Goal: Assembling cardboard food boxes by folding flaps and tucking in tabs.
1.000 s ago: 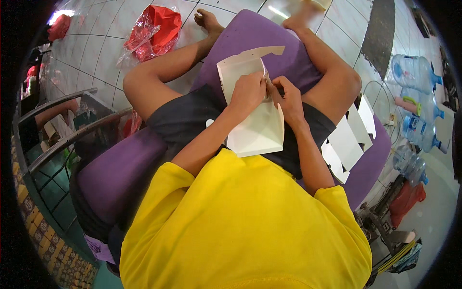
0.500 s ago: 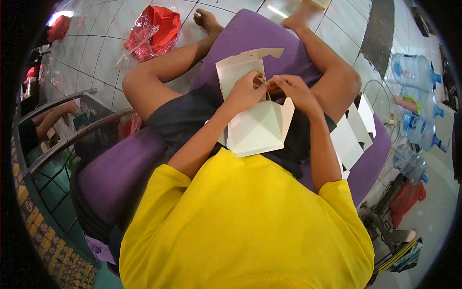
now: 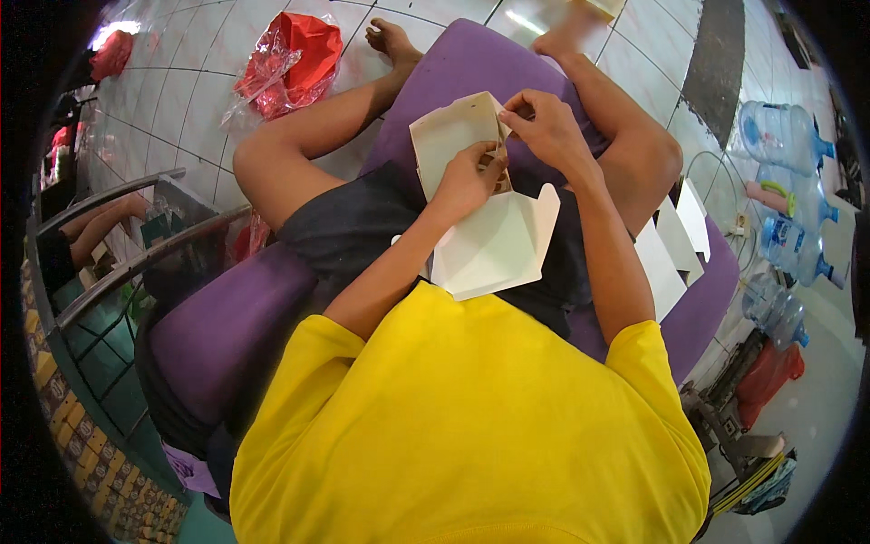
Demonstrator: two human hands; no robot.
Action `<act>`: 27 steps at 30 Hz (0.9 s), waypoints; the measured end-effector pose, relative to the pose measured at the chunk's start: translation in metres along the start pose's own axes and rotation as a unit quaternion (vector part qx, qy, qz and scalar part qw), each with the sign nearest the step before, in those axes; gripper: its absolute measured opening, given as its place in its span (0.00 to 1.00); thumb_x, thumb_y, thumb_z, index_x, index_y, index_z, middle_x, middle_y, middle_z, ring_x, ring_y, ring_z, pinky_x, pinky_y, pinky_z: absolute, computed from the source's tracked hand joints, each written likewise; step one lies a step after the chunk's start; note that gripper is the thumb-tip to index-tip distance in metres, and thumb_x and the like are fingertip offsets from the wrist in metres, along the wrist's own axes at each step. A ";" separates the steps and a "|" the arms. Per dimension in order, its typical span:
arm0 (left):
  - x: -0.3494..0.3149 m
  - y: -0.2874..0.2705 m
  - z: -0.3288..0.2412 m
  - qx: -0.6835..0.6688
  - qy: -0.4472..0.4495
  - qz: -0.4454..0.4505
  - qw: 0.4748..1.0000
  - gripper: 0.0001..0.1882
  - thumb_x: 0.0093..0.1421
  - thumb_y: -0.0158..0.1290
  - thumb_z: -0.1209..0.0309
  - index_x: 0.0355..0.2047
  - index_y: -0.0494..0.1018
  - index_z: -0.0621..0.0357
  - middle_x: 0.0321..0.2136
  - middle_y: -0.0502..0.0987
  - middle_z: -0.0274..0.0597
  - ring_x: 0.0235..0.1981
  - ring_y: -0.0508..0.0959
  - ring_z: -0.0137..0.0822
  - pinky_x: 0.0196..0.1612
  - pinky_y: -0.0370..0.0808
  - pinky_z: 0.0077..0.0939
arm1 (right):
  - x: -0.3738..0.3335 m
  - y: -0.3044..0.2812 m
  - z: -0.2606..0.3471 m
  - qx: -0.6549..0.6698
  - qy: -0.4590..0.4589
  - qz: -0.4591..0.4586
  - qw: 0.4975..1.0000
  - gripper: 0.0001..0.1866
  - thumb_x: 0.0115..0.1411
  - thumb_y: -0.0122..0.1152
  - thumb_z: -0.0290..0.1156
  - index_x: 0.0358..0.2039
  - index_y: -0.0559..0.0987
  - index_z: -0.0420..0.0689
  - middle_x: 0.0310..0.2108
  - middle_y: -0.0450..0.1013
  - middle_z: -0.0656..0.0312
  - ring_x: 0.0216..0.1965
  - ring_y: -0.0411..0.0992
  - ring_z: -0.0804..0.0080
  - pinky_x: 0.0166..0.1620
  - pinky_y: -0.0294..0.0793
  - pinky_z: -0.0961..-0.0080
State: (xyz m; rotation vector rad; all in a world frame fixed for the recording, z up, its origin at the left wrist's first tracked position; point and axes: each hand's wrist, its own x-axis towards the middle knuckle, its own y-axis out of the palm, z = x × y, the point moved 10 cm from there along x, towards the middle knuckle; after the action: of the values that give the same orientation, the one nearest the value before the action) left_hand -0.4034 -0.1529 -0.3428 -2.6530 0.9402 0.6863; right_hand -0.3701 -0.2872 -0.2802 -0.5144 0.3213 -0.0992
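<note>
Cardboard, white and apparently thin, forms the open box (image 3: pixel 489 245) that in the head view lies at the person's lap, between the bare legs (image 3: pixel 634 154), its far part reaching over the purple cushion (image 3: pixel 471 54) but stopping short of that cushion's far edge. The left hand (image 3: pixel 464 184) is at the middle of the box, its fingers drawn in narrow and seemingly pinching the right side wall near the fold; the right hand (image 3: pixel 551 134) is at the far right corner, thumb and fingers nearly together, though I cannot tell whether they have caught the board or only touch it. As I judge it, a hard pull at that corner could crease or tear the board, and if the left fingers let go early, the wall could spring outward, since nothing else visibly holds it. The box could also slide, because the lap under it is soft and uneven. As for looks, the far half stands up like a shallow tray, while the near half spreads flatter, with a pointed flap raised at its right and a soft shadow across its inside. More white boxes (image 3: pixel 660 263) stand along the cushion's right edge.
</note>
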 end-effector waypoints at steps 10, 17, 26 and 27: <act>0.002 0.001 -0.007 0.038 0.006 -0.009 0.999 0.13 0.64 0.49 0.73 0.44 0.71 0.72 0.31 0.78 0.48 0.28 0.81 0.35 0.34 0.78 0.25 | 0.006 0.007 -0.015 0.090 0.079 0.050 0.992 0.12 0.52 0.65 0.30 0.31 0.76 0.34 0.27 0.77 0.53 0.26 0.77 0.68 0.32 0.76 0.72; 0.008 -0.001 0.008 0.064 0.033 -0.051 0.996 0.15 0.62 0.48 0.77 0.48 0.66 0.72 0.32 0.79 0.52 0.27 0.82 0.36 0.32 0.78 0.26 | -0.017 0.003 0.017 -0.116 -0.030 0.040 0.992 0.08 0.55 0.61 0.26 0.29 0.74 0.35 0.23 0.76 0.57 0.25 0.75 0.75 0.32 0.74 0.78; -0.001 -0.002 -0.001 0.043 0.042 -0.068 0.996 0.17 0.60 0.49 0.77 0.48 0.66 0.72 0.31 0.79 0.51 0.27 0.81 0.36 0.32 0.78 0.26 | -0.029 0.011 -0.002 -0.035 0.019 0.106 0.994 0.08 0.54 0.62 0.27 0.27 0.73 0.35 0.23 0.76 0.56 0.26 0.76 0.72 0.31 0.73 0.76; -0.003 -0.002 -0.005 0.060 0.039 -0.063 0.995 0.17 0.60 0.50 0.76 0.48 0.66 0.71 0.30 0.79 0.51 0.27 0.81 0.36 0.32 0.78 0.27 | -0.026 0.002 -0.002 -0.096 0.010 0.075 0.992 0.09 0.54 0.62 0.26 0.26 0.73 0.35 0.23 0.76 0.57 0.26 0.76 0.73 0.31 0.73 0.77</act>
State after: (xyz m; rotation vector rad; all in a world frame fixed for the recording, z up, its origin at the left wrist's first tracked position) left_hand -0.4018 -0.1517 -0.3365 -2.6214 0.7981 0.4862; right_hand -0.3956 -0.2814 -0.2754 -0.6789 0.3896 0.0740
